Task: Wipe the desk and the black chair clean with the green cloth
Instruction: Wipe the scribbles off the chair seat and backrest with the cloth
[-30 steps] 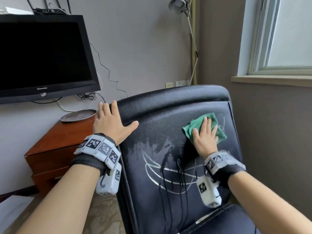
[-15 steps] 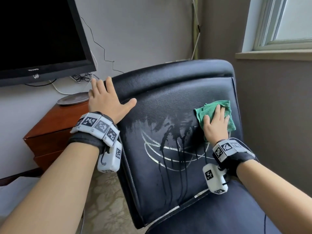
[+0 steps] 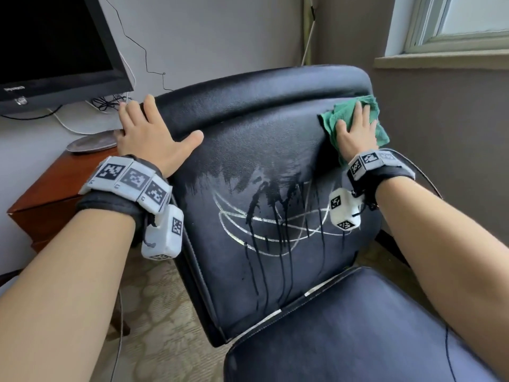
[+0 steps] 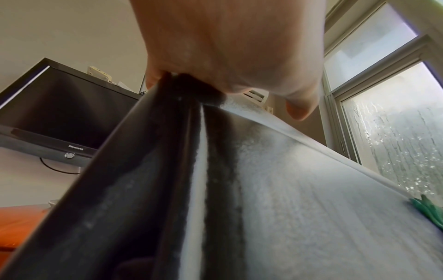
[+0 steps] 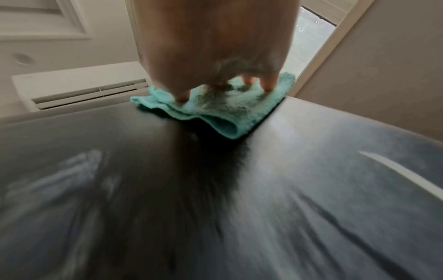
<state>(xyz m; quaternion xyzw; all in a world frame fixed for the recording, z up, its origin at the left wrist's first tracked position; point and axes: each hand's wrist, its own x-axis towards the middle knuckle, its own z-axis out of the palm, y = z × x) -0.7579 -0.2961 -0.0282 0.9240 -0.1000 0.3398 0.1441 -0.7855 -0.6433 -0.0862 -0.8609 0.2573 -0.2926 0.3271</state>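
Cloth [image 3: 334, 118] sits on the chair [image 3: 261, 139] backrest's top right corner, right hand [image 3: 355, 133] flat on it. Left hand [image 3: 150, 136] on the top left corner. Desk [image 3: 52, 183] left of the chair, TV [image 3: 52, 48] on it.

Glossy leather-look chair [image 3: 275, 166], fluffy cloth [image 3: 341, 117], polished wood desk [image 3: 41, 194]

Soft daylight from the window [image 3: 451, 20] at right — wrist views smeared, edges bowed.

Grey wall [image 3: 220, 31], window [image 3: 454, 20] (daylit), dark television [image 3: 49, 42], patterned carpet [image 3: 154, 312].
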